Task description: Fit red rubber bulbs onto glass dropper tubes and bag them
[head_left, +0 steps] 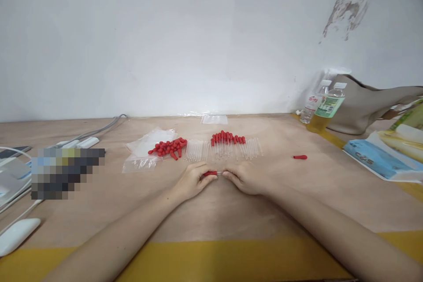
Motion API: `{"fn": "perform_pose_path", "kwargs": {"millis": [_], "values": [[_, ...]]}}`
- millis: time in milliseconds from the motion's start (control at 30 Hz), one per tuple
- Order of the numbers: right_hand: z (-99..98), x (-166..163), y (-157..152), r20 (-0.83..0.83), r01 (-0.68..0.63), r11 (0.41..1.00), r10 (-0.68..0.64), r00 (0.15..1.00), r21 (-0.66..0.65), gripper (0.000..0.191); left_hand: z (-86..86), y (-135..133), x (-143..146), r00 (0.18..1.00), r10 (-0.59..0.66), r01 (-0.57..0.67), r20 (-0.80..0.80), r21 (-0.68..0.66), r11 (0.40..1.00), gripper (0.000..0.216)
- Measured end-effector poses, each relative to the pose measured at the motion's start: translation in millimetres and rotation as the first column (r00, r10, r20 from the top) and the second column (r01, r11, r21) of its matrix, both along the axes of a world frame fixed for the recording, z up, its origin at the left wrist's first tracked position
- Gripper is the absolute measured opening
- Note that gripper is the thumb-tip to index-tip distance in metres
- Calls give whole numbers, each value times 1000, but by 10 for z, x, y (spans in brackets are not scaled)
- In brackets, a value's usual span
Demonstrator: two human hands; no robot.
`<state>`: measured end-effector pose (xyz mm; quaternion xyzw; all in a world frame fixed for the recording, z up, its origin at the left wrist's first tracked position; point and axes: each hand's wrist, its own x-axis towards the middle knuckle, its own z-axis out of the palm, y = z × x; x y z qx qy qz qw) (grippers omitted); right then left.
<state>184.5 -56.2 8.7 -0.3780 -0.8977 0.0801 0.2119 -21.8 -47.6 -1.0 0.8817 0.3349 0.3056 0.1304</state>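
My left hand [192, 181] pinches a red rubber bulb [210, 173] at the middle of the table. My right hand [243, 177] holds a thin clear tube [220, 172] whose end meets the bulb. Just beyond the hands lie a pile of loose red bulbs [168, 147], a row of bare clear tubes [197, 150] and a row of tubes with red bulbs fitted [231, 143]. One stray red bulb [300, 157] lies alone to the right.
Clear plastic bags [145, 152] lie left of the bulbs. Two bottles [322, 103], a beige bag [366, 105] and a blue packet [376, 158] stand at the right. Cables [95, 132], a white mouse [16, 235] and devices are at the left. The wall is close behind.
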Motion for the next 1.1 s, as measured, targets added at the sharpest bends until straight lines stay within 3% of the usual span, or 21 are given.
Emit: {"fn": "perform_pose_path", "kwargs": {"millis": [100, 200, 300, 400, 533, 833, 933, 1100], "values": [[-4, 56, 22, -107, 49, 999, -51, 993, -22, 23, 70, 53, -130, 994, 106, -106, -1, 79, 991, 29], [-4, 180, 148, -282, 161, 976, -198, 939, -150, 23, 178, 161, -379, 953, 298, -287, -47, 167, 943, 29], [33, 333, 366, -333, 321, 898, -414, 847, -300, 26, 271, 290, -640, 857, 500, -480, -126, 159, 863, 15], [104, 419, 604, -230, 497, 787, -594, 771, -366, 26, 306, 374, -789, 775, 601, -589, -194, 121, 799, 12], [161, 360, 859, -165, 626, 717, -688, 707, -307, 15, 285, 397, -826, 754, 610, -609, -243, 88, 788, 13], [28, 165, 1017, -75, 673, 715, -694, 716, -187, 19, 215, 417, -836, 707, 652, -656, -274, 91, 750, 18], [68, 400, 936, -41, 691, 708, -702, 711, -144, 24, 203, 424, -829, 709, 639, -643, -298, 101, 759, 15], [237, 1244, 688, 140, 751, 648, -738, 660, -127, 23, 195, 445, -837, 687, 653, -657, -318, 111, 745, 13]]}}
